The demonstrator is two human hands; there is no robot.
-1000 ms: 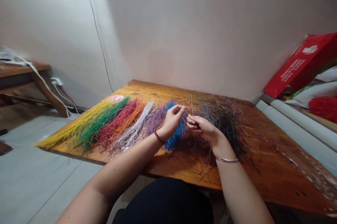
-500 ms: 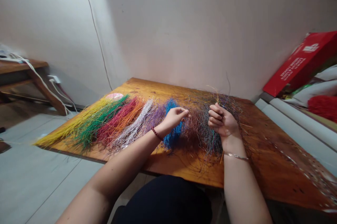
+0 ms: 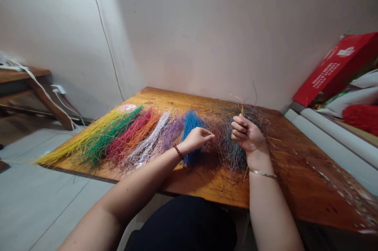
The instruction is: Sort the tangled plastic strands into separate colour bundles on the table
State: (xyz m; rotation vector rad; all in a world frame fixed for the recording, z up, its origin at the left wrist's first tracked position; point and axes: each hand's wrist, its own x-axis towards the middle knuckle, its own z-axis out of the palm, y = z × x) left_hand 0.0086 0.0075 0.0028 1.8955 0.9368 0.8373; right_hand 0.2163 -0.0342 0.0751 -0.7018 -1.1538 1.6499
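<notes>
L hand (image 3: 201, 137) has fingertips pressed together near the blue bundle (image 3: 191, 119); cannot tell if w/ a strand. R hand (image 3: 247, 131) pinches thin strands (image 3: 242, 106), ends upright, beside the grey bundle (image 3: 235, 154) on the surface (image 3: 301, 188). Poss. risk: these strands may snag the grey bundle & mix colours if R hand lowers carelessly, or slip b/c the pinch is narrow.

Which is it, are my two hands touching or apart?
Apart: the head view shows brown strands between the left hand and right hand.
</notes>
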